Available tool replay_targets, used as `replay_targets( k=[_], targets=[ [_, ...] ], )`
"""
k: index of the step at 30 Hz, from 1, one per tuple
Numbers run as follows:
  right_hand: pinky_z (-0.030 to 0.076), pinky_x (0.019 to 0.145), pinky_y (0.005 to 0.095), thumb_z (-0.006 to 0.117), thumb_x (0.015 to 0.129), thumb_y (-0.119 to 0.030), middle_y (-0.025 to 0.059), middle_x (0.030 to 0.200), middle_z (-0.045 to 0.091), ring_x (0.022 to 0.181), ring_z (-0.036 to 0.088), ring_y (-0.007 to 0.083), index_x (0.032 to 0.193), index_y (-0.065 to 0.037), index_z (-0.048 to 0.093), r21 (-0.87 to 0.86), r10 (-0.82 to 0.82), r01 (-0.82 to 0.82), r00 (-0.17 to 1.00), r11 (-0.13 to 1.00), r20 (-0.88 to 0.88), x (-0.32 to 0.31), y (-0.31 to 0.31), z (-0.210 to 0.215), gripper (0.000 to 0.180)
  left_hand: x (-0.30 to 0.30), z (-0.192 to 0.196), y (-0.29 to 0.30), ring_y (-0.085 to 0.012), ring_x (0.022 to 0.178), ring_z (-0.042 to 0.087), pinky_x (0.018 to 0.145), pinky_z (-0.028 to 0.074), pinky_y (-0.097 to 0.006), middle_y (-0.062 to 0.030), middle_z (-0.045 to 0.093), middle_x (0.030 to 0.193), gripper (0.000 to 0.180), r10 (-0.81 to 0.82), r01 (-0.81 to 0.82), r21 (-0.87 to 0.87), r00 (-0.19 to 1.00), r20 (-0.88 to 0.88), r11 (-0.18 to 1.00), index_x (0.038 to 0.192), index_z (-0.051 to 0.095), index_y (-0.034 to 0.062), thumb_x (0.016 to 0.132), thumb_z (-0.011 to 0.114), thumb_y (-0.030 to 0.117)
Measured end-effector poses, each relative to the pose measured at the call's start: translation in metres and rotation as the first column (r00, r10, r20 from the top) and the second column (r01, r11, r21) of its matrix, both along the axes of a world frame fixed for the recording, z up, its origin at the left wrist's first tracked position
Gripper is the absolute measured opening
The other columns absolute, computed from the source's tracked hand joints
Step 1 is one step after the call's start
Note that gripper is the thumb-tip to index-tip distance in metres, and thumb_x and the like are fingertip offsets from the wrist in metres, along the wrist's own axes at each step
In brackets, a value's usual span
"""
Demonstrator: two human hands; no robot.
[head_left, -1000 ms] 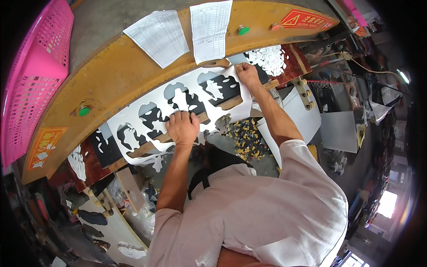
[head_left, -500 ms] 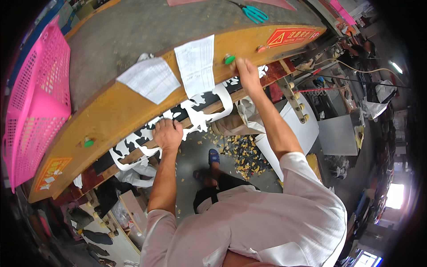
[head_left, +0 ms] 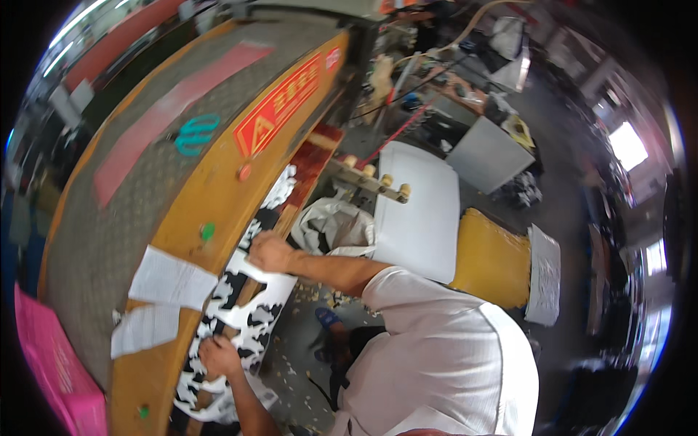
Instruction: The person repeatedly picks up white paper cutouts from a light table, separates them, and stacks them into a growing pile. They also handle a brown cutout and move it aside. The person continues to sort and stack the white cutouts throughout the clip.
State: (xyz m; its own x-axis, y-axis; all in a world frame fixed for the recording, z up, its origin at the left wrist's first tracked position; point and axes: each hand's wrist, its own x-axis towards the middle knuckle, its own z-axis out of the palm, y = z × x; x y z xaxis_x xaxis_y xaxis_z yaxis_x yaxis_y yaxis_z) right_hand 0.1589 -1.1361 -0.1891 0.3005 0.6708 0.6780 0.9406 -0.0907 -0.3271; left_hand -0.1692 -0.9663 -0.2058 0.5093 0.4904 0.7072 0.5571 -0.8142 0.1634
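Note:
A white sheet (head_left: 238, 314) cut through with irregular holes lies over the shelf under the machine's yellow beam. Dark patches show through its openings. My left hand (head_left: 219, 357) is closed with bent fingers on the nearer part of the sheet. Further along, my right hand (head_left: 271, 252) is closed in a fist at the sheet's far end. Its fingertips are hidden. Small white cut pieces (head_left: 281, 190) lie beyond my right hand on the shelf.
The yellow beam (head_left: 178, 231) carries green and red buttons, a red warning label and two hanging papers (head_left: 174, 279). Teal-handled scissors (head_left: 198, 135) and a pink strip rest on top. A pink basket (head_left: 57, 356), a white bag (head_left: 334, 227) and a yellow stack (head_left: 492, 258) stand around.
My view has turned to the right. My right hand has come down from beside the green button to the white sheet. More of the sheet now shows outside the beam.

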Motion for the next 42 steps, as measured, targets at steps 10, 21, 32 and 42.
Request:
replay_targets(
  k=[10, 21, 32, 42],
  targets=[
    [0.056, 0.088, 0.048, 0.074, 0.094, -0.03, 0.0168, 0.088, 0.071, 0.092, 0.069, 0.0381, 0.089, -0.004, 0.076, -0.244, -0.042, -0.043, 0.941, 0.969, -0.335, -0.007, -0.018, 0.047, 0.027, -0.009, 0.058, -0.025, -0.0329, 0.095, 0.063, 0.087, 0.044, -0.05, -0.008, 0.068, 0.09, 0.013, 0.038, -0.065, -0.233, 0.992, -0.116, 0.97, 0.078, 0.067, 0.0108, 0.082, 0.074, 0.02],
    [0.041, 0.114, 0.053, 0.087, 0.074, -0.044, 0.0247, 0.152, 0.048, 0.137, 0.047, 0.045, 0.149, -0.016, 0.06, -0.514, 0.145, -0.16, 0.987, 0.843, -0.069, -0.08, 0.113, 0.082, 0.085, 0.07, 0.068, -0.012, -0.0334, 0.065, 0.062, 0.059, 0.052, -0.043, -0.0103, 0.06, 0.073, 0.018, -0.437, 0.521, -0.4, 0.852, 0.287, 0.754, 0.068, 0.06, 0.004, 0.08, 0.074, 0.006],
    [0.053, 0.1, 0.0324, 0.086, 0.08, -0.012, 0.0119, 0.129, 0.071, 0.112, 0.067, 0.0205, 0.136, 0.001, 0.071, -0.134, -0.024, -0.584, 0.192, 0.8, -0.981, 0.039, 0.11, 0.141, 0.06, 0.073, 0.043, 0.002, -0.0289, 0.055, 0.056, 0.051, 0.048, -0.041, -0.007, 0.053, 0.062, 0.023, -0.402, 0.511, -0.399, 0.855, 0.328, 0.762, 0.059, 0.053, 0.0085, 0.072, 0.071, 0.008],
    [0.057, 0.104, 0.0518, 0.075, 0.085, -0.054, 0.024, 0.15, 0.052, 0.131, 0.055, 0.0437, 0.152, -0.004, 0.051, 0.663, 0.709, 0.38, -0.621, 0.646, -0.334, 0.03, -0.027, 0.101, 0.087, 0.074, 0.027, -0.001, -0.0273, 0.055, 0.056, 0.049, 0.047, -0.04, -0.0053, 0.051, 0.061, 0.026, -0.405, 0.509, -0.354, 0.854, 0.327, 0.785, 0.058, 0.051, 0.0104, 0.073, 0.072, 0.009]
  ],
)
